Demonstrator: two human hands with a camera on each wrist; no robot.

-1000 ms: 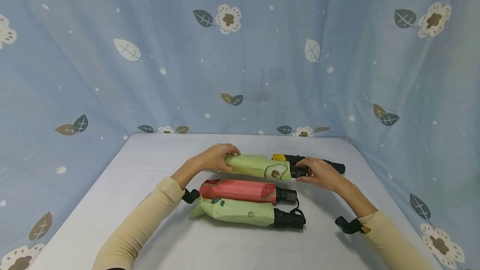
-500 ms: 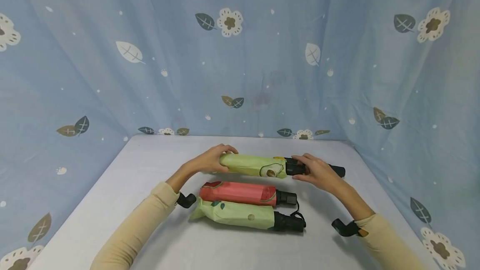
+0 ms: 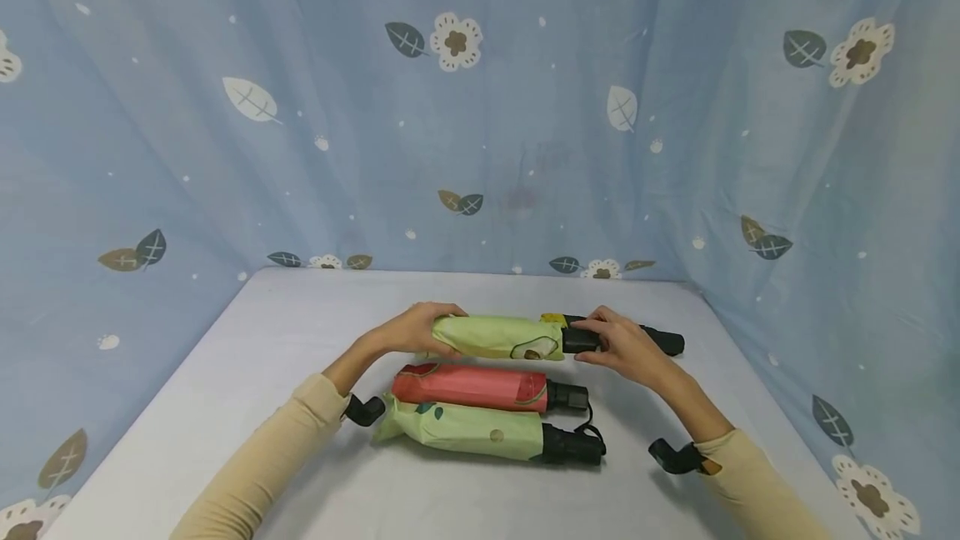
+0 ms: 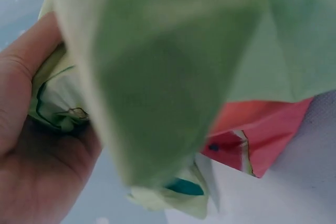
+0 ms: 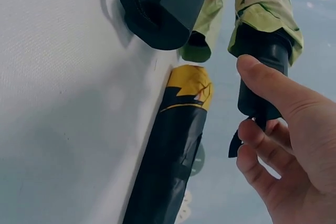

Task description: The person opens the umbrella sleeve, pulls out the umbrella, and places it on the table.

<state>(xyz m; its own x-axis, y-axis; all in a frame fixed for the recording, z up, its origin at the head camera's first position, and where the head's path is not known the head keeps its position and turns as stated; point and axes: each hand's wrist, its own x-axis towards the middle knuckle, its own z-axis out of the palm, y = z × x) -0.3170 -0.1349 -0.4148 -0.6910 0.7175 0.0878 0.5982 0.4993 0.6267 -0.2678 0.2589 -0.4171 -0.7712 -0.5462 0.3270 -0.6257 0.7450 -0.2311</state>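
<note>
A folded light-green umbrella with an avocado print [image 3: 487, 337] is held level behind the others on the table. My left hand [image 3: 408, 329] grips its cloth end; in the left wrist view blurred green cloth [image 4: 168, 72] covers much of that hand's work. At the other end my right hand [image 3: 628, 348] pinches the black handle [image 5: 262, 74] between thumb and fingers, and a short black strap hangs from the handle. Nearer me lie a folded red watermelon-print umbrella [image 3: 468, 387] and a second green umbrella [image 3: 480, 432], side by side, black handles to the right.
Behind my right hand lies a folded black umbrella with a yellow end [image 3: 663, 341]. The white tabletop [image 3: 315, 298] ends at a blue curtain [image 3: 495, 123] with leaf and flower prints. Black curved wrist mounts [image 3: 675, 457] stick out from both sleeves.
Both hands have shifted a little to the left, carrying the avocado-print umbrella along. The red, front green and black umbrellas stay where they were.
</note>
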